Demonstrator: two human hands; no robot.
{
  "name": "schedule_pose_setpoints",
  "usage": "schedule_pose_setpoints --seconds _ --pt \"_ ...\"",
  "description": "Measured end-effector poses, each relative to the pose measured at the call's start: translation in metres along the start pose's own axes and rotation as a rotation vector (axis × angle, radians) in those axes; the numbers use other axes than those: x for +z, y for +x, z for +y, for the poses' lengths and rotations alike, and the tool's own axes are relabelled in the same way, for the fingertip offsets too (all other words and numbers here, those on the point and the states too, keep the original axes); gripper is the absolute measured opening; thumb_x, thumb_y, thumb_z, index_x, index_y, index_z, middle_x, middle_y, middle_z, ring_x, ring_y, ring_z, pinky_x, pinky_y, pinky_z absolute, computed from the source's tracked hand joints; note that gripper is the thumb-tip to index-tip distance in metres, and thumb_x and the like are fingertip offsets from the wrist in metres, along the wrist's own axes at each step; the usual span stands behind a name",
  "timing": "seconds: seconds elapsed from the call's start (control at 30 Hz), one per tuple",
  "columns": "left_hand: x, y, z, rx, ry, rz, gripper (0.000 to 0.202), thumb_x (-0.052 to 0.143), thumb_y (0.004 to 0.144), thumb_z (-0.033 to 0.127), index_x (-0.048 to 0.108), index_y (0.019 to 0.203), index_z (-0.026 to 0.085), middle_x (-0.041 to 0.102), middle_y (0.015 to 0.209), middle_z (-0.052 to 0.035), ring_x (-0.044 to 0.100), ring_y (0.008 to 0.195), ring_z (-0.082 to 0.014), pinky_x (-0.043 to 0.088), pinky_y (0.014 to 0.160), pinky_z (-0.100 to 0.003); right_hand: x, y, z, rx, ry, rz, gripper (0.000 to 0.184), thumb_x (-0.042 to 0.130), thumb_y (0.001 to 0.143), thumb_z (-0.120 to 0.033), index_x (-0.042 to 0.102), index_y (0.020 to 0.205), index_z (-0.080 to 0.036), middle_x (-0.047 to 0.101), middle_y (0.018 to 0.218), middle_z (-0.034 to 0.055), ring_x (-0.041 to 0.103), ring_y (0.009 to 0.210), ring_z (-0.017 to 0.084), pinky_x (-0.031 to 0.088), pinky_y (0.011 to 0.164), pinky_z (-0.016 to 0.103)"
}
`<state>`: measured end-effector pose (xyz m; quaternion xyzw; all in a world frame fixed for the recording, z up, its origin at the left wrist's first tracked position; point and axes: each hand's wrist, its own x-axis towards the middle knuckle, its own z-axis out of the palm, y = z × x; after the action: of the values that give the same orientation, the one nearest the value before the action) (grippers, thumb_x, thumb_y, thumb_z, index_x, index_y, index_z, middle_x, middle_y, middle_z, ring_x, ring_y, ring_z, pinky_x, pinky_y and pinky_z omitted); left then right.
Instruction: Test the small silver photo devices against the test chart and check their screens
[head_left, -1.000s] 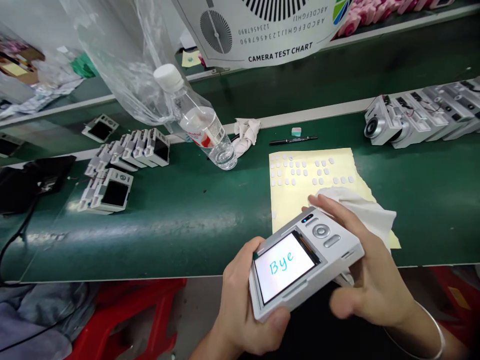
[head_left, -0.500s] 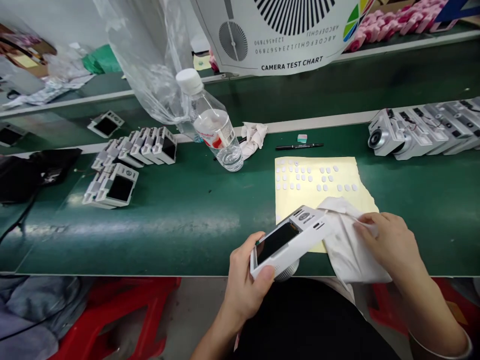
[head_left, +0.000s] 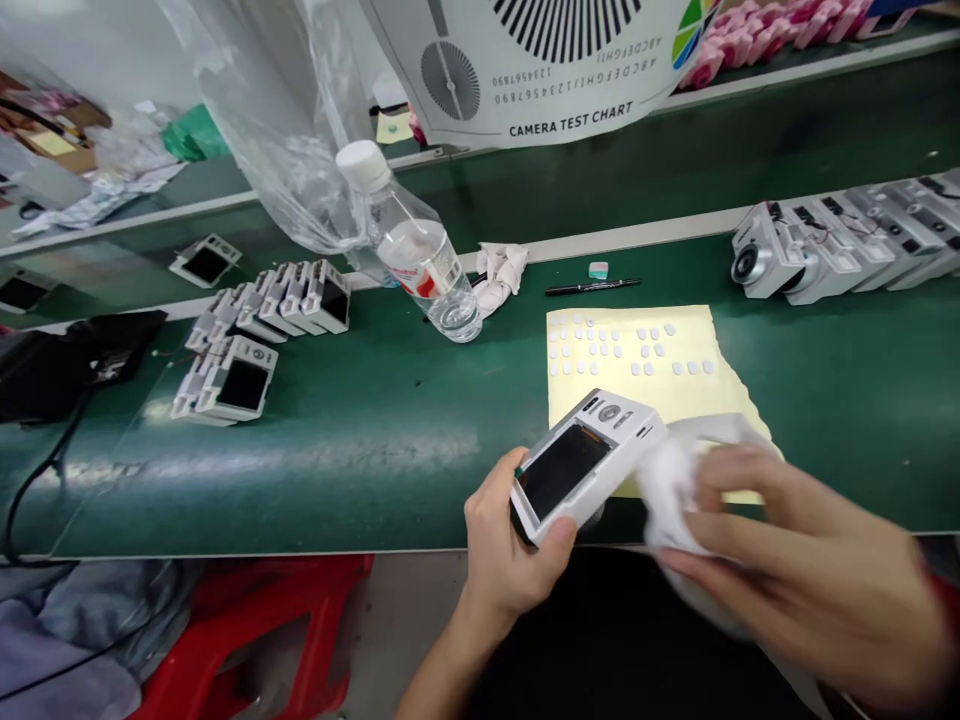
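Lower centre of the frame: the left hand [head_left: 506, 545] grips a white digital camera [head_left: 589, 465], fingers closed beneath it and thumb on its lower edge, dark screen upward. At lower right, the right hand [head_left: 795, 570] appears closed on a white cloth [head_left: 671, 490] touching the camera's right end, though motion blur obscures the hold. Beyond lie a yellow sheet [head_left: 600, 345] bearing small white pads on the green desk [head_left: 375, 450], and, at left, white camera bodies [head_left: 232, 380].

A pen [head_left: 592, 287] lies behind the sticker sheet [head_left: 600, 392], a bottle [head_left: 420, 270] to its left.
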<state>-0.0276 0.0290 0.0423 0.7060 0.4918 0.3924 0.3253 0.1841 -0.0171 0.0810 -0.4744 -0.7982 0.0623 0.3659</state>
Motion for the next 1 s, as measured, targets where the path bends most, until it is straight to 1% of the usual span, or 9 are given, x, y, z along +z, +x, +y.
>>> schedule_pose_setpoints --seconds 0.07,0.2,0.27,0.37,0.47,0.57,0.73,0.87,1.0 --pt "0.003 0.000 0.004 0.059 0.021 0.003 0.050 0.046 0.083 0.062 0.058 0.092 0.015 0.059 0.069 -0.0021 0.057 0.058 -0.0161 0.047 0.055 -0.027 0.022 0.019 -0.011 -0.065 0.027 0.095 0.012 0.057 0.087 -0.011 0.053 0.080 -0.021 0.054 0.084 0.0048 0.055 0.080 0.021 0.048 0.076 0.039" --pt "0.002 -0.003 0.005 0.100 0.051 0.078 0.048 0.046 0.082 0.063 0.057 0.088 0.016 0.058 0.070 -0.0014 0.056 0.057 -0.0155 0.047 0.054 -0.026 0.056 0.032 0.000 -0.014 0.044 0.323 0.013 0.061 0.084 -0.013 0.052 0.083 -0.021 0.051 0.098 0.0074 0.051 0.098 0.028 0.045 0.084 0.051" --pt "0.001 -0.004 0.002 0.095 0.056 0.083 0.049 0.045 0.083 0.063 0.057 0.088 0.016 0.057 0.067 -0.0010 0.054 0.055 -0.0149 0.046 0.052 -0.026 0.062 0.029 0.006 0.001 0.109 0.336 0.015 0.062 0.083 -0.013 0.050 0.084 -0.022 0.050 0.110 0.0095 0.047 0.113 0.033 0.044 0.092 0.056" --pt "0.000 -0.005 -0.001 0.097 0.079 0.076 0.050 0.042 0.084 0.062 0.057 0.091 0.015 0.058 0.067 -0.0016 0.055 0.054 -0.0152 0.046 0.050 -0.026 0.063 0.025 0.008 -0.002 0.192 0.240 0.015 0.061 0.083 -0.015 0.049 0.083 -0.023 0.051 0.117 0.0107 0.044 0.122 0.035 0.045 0.096 0.058" --pt "-0.001 -0.003 -0.003 0.119 0.149 0.119 0.049 0.043 0.084 0.061 0.057 0.090 0.015 0.058 0.066 -0.0017 0.057 0.054 -0.0158 0.048 0.051 -0.026 0.061 0.026 0.004 0.080 0.197 0.230 0.014 0.059 0.085 -0.013 0.049 0.083 -0.022 0.051 0.119 0.0129 0.053 0.117 0.031 0.051 0.092 0.051" --pt "-0.002 -0.001 -0.003 0.157 0.186 0.138 0.049 0.042 0.085 0.061 0.057 0.091 0.014 0.060 0.069 -0.0031 0.060 0.057 -0.0170 0.050 0.054 -0.027 0.060 0.031 0.002 0.079 0.207 0.202 0.011 0.060 0.084 -0.014 0.051 0.082 -0.021 0.051 0.122 0.0148 0.051 0.122 0.034 0.048 0.096 0.053" --pt "-0.005 -0.002 -0.007 0.193 0.258 0.164 0.050 0.041 0.084 0.061 0.057 0.094 0.014 0.063 0.073 -0.0052 0.062 0.060 -0.0185 0.051 0.054 -0.028 0.060 0.038 0.005 0.174 0.286 0.208 0.011 0.059 0.084 -0.013 0.052 0.080 -0.020 0.057 0.118 0.0163 0.063 0.108 0.030 0.057 0.077 0.040" --pt "-0.006 -0.003 -0.011 0.177 0.224 0.168 0.052 0.041 0.083 0.063 0.057 0.092 0.015 0.061 0.070 -0.0036 0.061 0.058 -0.0180 0.050 0.053 -0.028 0.062 0.039 0.009 0.234 0.341 0.225 0.013 0.059 0.085 -0.012 0.051 0.079 -0.021 0.059 0.116 0.0149 0.065 0.107 0.028 0.057 0.077 0.039" --pt "-0.006 -0.003 -0.012 0.155 0.137 0.155 0.052 0.042 0.082 0.064 0.058 0.091 0.015 0.060 0.071 -0.0034 0.059 0.057 -0.0173 0.049 0.054 -0.028 0.065 0.039 0.006 0.171 0.345 0.257 0.014 0.060 0.085 -0.011 0.050 0.080 -0.020 0.060 0.115 0.0163 0.064 0.109 0.028 0.056 0.082 0.042"
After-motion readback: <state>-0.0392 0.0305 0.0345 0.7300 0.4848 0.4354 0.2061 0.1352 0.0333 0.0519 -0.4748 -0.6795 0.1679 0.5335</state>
